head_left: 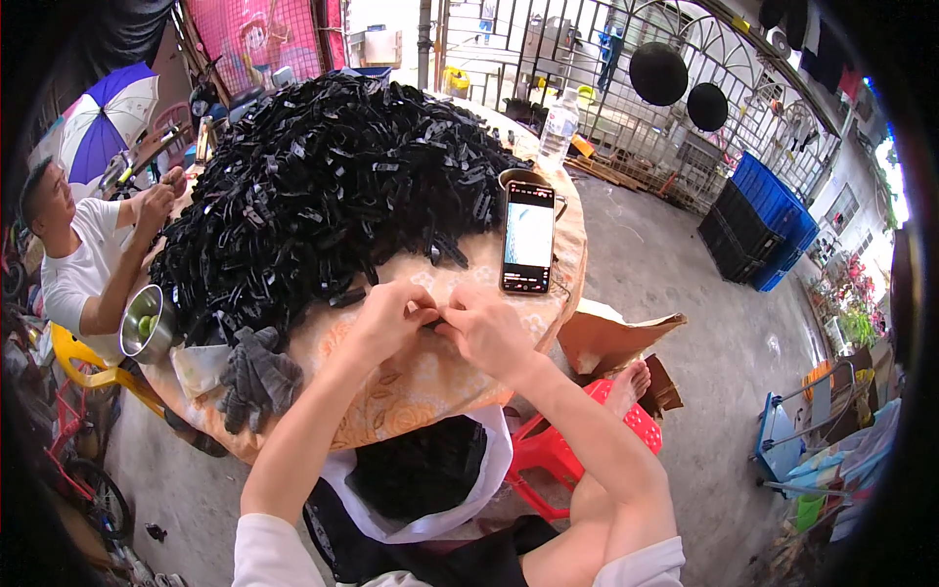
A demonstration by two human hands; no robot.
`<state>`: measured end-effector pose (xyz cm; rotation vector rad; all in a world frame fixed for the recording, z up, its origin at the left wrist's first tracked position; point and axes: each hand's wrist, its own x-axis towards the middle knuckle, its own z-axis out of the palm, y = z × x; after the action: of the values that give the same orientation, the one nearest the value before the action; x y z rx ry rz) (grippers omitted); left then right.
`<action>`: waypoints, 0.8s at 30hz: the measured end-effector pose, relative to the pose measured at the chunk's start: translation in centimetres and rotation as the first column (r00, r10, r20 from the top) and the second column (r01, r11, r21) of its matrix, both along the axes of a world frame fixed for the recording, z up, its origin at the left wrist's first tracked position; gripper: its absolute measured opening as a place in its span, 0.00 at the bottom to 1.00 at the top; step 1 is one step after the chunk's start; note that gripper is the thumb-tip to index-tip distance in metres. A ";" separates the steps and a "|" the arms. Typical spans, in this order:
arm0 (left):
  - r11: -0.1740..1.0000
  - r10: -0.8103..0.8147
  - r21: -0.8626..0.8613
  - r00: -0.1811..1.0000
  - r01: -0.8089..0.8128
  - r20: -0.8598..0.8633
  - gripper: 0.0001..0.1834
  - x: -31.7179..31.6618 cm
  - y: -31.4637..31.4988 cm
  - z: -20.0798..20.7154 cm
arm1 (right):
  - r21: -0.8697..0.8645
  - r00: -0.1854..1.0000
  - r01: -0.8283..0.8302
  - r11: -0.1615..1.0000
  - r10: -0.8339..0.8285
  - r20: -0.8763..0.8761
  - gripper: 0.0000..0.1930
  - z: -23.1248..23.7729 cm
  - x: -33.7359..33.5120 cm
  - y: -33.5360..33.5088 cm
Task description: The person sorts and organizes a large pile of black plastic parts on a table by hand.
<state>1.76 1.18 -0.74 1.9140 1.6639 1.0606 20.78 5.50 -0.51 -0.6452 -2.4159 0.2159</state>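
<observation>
Evidently, the bench (pixel 416 391) is heaped with black plastic pieces (pixel 337 181) for easy reach, the smartphone (pixel 528 238) is propped up for viewing, and the left hand (pixel 394 315) and right hand (pixel 486 331) are pinched together before the heap, any grasped piece too hidden to tell.

The pile (pixel 333 186) is black, the tablecloth (pixel 391 391) peach-orange with a floral pattern. The umbrella (pixel 106 115) alternates purple and white; the glove (pixel 259 377) is grey, the stool (pixel 641 428) red, the crates (pixel 773 220) blue and black.
</observation>
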 end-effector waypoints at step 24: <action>0.990 0.121 -0.093 0.985 -0.110 0.119 0.08 0.5 0.5 0.0 | -0.133 0.994 0.029 0.991 -0.043 -0.097 0.09 -1.5 -0.3 0.2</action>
<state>2.29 1.73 -0.70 1.6799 1.7385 1.1097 20.45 5.70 -2.01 -0.7190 -2.3061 0.3858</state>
